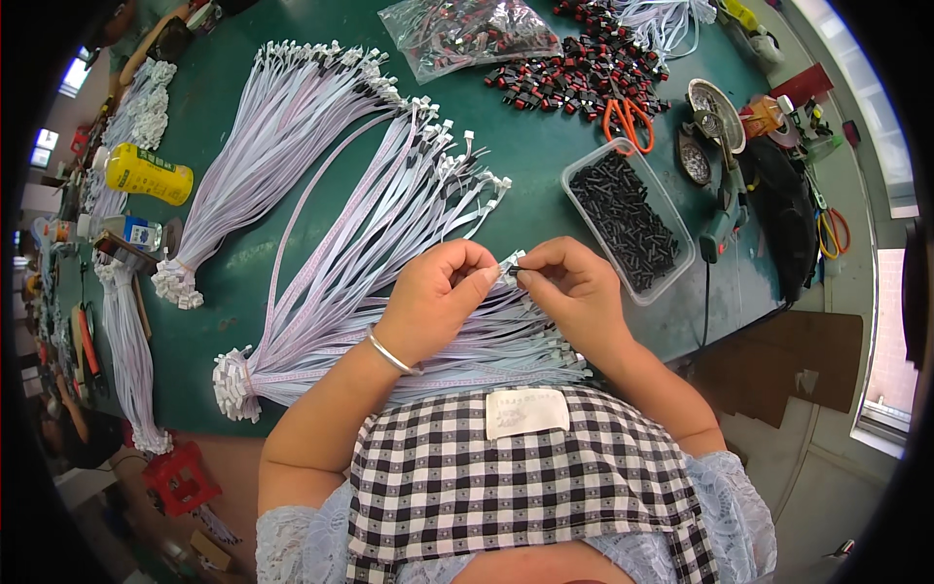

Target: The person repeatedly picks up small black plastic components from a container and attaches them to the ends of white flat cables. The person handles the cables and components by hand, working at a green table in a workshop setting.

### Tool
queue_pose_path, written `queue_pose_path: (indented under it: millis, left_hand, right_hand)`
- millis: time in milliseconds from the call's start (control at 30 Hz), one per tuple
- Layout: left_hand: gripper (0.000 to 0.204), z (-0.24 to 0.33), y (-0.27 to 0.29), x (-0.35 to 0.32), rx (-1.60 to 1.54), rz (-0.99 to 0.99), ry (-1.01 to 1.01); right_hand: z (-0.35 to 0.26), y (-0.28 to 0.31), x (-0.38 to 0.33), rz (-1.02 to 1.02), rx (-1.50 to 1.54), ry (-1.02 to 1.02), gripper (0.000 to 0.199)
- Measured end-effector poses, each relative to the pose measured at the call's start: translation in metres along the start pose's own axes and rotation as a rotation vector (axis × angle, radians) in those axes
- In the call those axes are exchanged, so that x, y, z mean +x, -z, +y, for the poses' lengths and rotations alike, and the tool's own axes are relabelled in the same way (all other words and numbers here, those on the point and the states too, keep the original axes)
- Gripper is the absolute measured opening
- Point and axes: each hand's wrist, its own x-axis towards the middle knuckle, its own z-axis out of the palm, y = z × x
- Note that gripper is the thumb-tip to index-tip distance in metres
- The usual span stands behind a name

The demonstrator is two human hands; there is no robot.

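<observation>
My left hand [436, 298] pinches the end of a white cable near its small white connector [513, 259]. Thumb and forefinger of my right hand [576, 294] close on a short black piece [517, 271] right against that connector. Both hands meet above a fanned bundle of flat white cables [341, 282], whose far ends carry small white connectors and black bits. At the near left the bundle is gathered into a cluster of white plugs [236, 383]. To the right of my right hand stands a clear plastic tub [570, 200] full of short black pieces [628, 216].
Another cable bundle [263, 136] lies at the far left, beside a yellow bottle [148, 175]. Red-and-black parts [574, 73] are heaped at the back near a clear bag [467, 39] and orange-handled scissors [628, 127]. A glue gun [725, 204] and metal dish [715, 112] sit right.
</observation>
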Motion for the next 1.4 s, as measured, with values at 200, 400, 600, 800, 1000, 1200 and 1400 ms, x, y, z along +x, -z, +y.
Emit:
queue_pose_path:
  millis: [200,400,600,800,1000,1200,1400]
  left_hand:
    - [0.01,-0.001,0.0,0.0,0.013,-0.01,-0.011]
    - [0.01,0.001,0.001,0.0,0.041,-0.022,0.029]
    - [0.01,0.003,0.003,0.0,0.052,-0.039,0.048]
    - [0.011,0.001,0.004,-0.001,0.058,-0.028,0.036]
    - [0.014,0.004,0.004,-0.002,0.212,-0.022,-0.075]
    - [0.013,0.007,0.01,-0.002,0.145,-0.07,-0.003]
    - [0.012,0.002,0.011,0.0,0.163,-0.051,-0.038]
  right_hand:
    - [0.002,0.0,0.001,-0.009,-0.013,0.054,0.01]
    - [0.0,0.003,0.006,-0.075,-0.144,0.24,0.012]
    - [-0.001,0.006,0.011,-0.103,-0.215,0.345,0.013]
    - [-0.009,0.007,0.014,-0.132,-0.285,0.356,0.013]
    - [-0.008,0.005,0.015,-0.113,-0.287,0.322,0.014]
    - [-0.008,0.003,0.014,-0.144,-0.222,0.377,0.016]
    - [-0.009,-0.002,0.012,-0.105,-0.224,0.317,0.016]
